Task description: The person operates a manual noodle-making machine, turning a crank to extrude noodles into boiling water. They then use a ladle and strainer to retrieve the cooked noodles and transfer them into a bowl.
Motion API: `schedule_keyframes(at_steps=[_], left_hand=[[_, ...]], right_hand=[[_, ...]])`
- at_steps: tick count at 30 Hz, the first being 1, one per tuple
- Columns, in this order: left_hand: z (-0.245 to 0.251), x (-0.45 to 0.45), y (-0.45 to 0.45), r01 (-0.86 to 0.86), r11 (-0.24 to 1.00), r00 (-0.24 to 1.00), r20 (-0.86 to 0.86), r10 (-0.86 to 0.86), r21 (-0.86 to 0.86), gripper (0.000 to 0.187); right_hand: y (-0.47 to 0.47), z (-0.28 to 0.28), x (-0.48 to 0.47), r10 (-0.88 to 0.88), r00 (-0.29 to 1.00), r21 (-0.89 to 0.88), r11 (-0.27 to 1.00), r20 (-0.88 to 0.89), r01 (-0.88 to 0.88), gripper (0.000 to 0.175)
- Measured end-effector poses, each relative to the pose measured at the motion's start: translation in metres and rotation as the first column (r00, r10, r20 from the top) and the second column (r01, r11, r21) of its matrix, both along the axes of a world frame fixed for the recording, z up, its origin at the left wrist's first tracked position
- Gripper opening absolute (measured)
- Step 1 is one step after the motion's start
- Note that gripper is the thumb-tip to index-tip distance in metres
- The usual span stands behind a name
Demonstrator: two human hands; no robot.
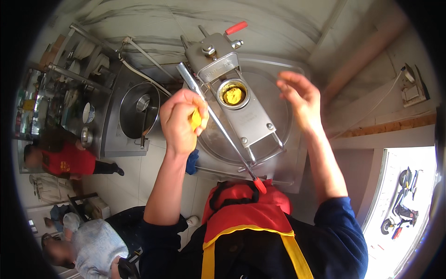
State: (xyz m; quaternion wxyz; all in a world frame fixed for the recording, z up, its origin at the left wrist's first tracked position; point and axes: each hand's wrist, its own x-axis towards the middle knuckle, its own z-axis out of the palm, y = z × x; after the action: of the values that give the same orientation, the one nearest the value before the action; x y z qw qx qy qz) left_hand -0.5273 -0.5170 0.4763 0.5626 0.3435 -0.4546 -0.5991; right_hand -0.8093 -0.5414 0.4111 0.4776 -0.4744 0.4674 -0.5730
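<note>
My left hand [184, 120] is closed around a piece of yellow dough [196, 118], left of a metal noodle press [247, 122]. More yellow dough [233, 96] sits inside the press's round cylinder. My right hand [301, 97] is raised to the right of the press, its fingers apart and holding nothing. A long metal lever with a red grip [259, 185] runs along the press's left side, its grip end near my apron. A second red handle [237, 28] sticks out at the press's far end.
The press stands over a large round metal lid or pan [278, 129]. At the left are a deep steel pot [134, 118] with a ladle, a bowl [89, 112] and shelves of dishes. Two people [69, 160] are at the far left and lower left. A wall socket [411, 89] is at the right.
</note>
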Motion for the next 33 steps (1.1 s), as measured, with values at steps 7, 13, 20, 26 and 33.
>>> schedule_keyframes(at_steps=[7, 13, 20, 26, 33], left_hand=[[-0.051, 0.015, 0.036, -0.32, 0.883, 0.947, 0.125, 0.295, 0.342, 0.01], [-0.096, 0.009, 0.055, -0.192, 0.92, 0.918, 0.394, 0.044, 0.343, 0.036], [-0.116, -0.017, 0.019, 0.008, 0.963, 0.953, 0.291, -0.089, 0.269, 0.057], [-0.107, -0.021, 0.004, 0.007, 0.976, 0.805, 0.577, -0.134, 0.217, 0.064], [-0.132, -0.019, 0.006, -0.075, 0.987, 0.797, 0.586, 0.146, -0.143, 0.063]], right_hand=[[-0.151, 0.023, 0.042, -0.372, 0.723, -0.68, 0.711, -0.582, -0.181, 0.061], [-0.126, -0.024, 0.046, -0.309, 0.215, -0.375, 0.81, -0.926, -0.451, 0.048], [-0.083, 0.072, 0.001, -0.514, 0.582, -0.739, 0.627, -0.63, -0.247, 0.033], [-0.208, 0.025, 0.072, -0.566, 0.205, -0.592, 0.678, -0.799, -0.436, 0.078], [-0.044, -0.028, 0.033, -0.595, 0.591, -0.764, 0.642, -0.545, -0.058, 0.036]])
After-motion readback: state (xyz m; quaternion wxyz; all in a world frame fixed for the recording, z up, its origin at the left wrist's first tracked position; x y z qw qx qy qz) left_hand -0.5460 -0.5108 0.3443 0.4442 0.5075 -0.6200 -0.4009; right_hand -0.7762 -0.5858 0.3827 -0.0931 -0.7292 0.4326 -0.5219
